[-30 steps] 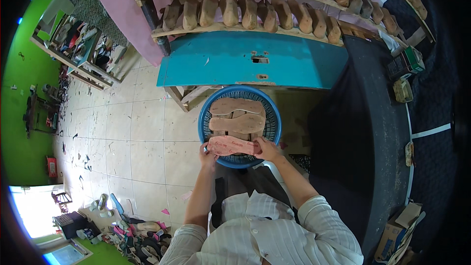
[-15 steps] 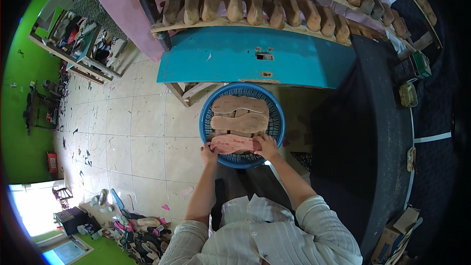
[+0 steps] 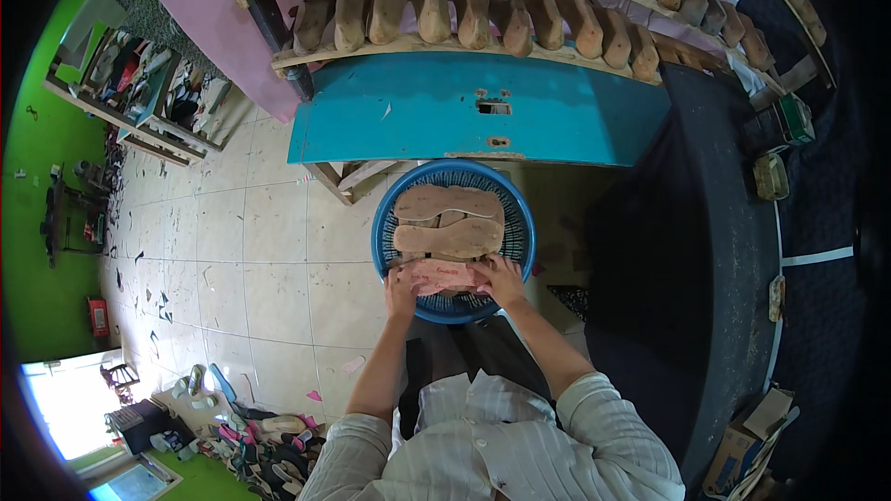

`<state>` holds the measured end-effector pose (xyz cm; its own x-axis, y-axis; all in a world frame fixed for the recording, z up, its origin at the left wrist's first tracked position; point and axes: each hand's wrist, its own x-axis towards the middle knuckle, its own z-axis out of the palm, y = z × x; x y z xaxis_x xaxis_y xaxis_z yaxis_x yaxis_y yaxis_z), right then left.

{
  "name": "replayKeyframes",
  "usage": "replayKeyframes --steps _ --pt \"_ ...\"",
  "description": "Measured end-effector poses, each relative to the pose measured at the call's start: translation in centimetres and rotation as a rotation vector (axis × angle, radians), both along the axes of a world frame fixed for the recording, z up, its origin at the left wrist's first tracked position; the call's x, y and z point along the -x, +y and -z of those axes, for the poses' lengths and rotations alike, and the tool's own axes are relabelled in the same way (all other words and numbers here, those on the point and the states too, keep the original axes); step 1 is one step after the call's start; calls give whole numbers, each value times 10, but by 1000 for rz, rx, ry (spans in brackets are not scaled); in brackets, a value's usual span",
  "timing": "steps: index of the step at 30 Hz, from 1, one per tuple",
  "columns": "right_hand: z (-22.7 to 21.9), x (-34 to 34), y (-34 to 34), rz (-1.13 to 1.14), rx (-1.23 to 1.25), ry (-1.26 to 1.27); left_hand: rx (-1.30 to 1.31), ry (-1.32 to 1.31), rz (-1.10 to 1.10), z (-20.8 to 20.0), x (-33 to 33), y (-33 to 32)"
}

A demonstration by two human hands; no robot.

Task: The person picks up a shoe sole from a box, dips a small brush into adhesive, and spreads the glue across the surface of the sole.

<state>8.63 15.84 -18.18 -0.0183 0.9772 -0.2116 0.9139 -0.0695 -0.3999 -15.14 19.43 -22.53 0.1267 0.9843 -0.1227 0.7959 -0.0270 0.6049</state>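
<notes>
Since a second ago I have lowered the pink insole (image 3: 438,275) from above the near rim down into the blue basket (image 3: 382,223), and it now lies flat across the near part of the basket's floor, lengthwise from left to right, just in front of the tan insoles (image 3: 449,237) stacked in the middle and toward the far rim. My left hand (image 3: 401,286) grips the insole's left end, fingers closed over its edge, at the basket's near-left rim. My right hand (image 3: 502,278) holds the right end, fingers spread on top of it and thumb tucked below, at the near-right rim. Both forearms come in over my lap, sleeves of a striped shirt (image 3: 492,445) rolled up. Beyond the basket's far rim stands a teal board (image 3: 464,111), and above it a wooden rack carries rows of wooden shoe lasts (image 3: 464,14). A dark cloth-covered bench (image 3: 705,250) runs along the right side, and the pale tiled floor (image 3: 241,269) spreads to the left, with a heap of shoes (image 3: 260,441) at its near-left corner
</notes>
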Motion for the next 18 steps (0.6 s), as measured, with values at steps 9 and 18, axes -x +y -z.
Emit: replayKeyframes --steps 9,18 --pt "6 6 -2 12 2 -90 -38 -63 102 -7 -11 -1" --pt "7 4 -10 19 -121 -75 -90 -4 143 -17 -7 -1"
